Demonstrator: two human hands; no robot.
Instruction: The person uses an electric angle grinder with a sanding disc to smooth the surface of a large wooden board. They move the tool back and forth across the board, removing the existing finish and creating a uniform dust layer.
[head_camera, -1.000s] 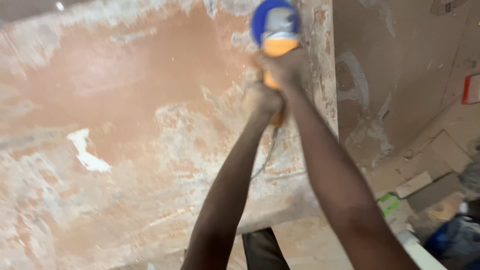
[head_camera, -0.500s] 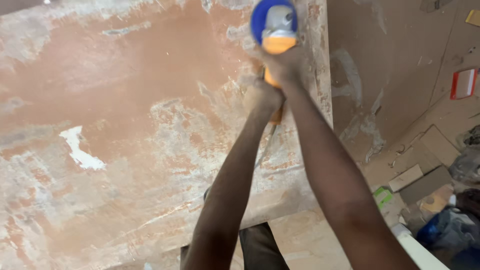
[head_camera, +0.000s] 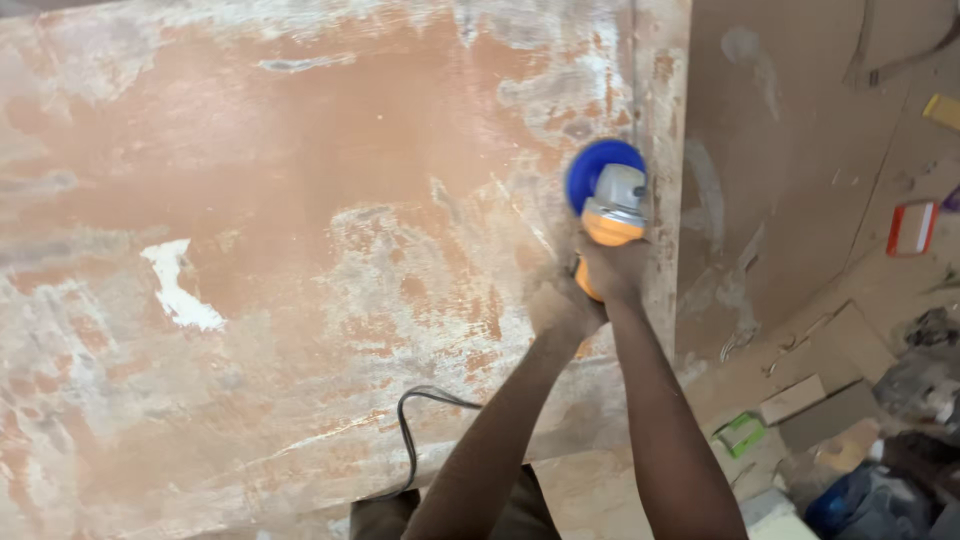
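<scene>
Both hands wrapped tight on the orange sander (head_camera: 608, 215): right hand (head_camera: 615, 272) up front, left hand (head_camera: 560, 308) behind, blue disc at the board (head_camera: 300, 250)'s right edge.

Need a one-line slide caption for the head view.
Both hands, left hand and right hand, grip an orange-and-blue sander on a filler-streaked brown panel.

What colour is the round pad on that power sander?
Blue, on the sander with an orange body; the head view shows it.
</scene>
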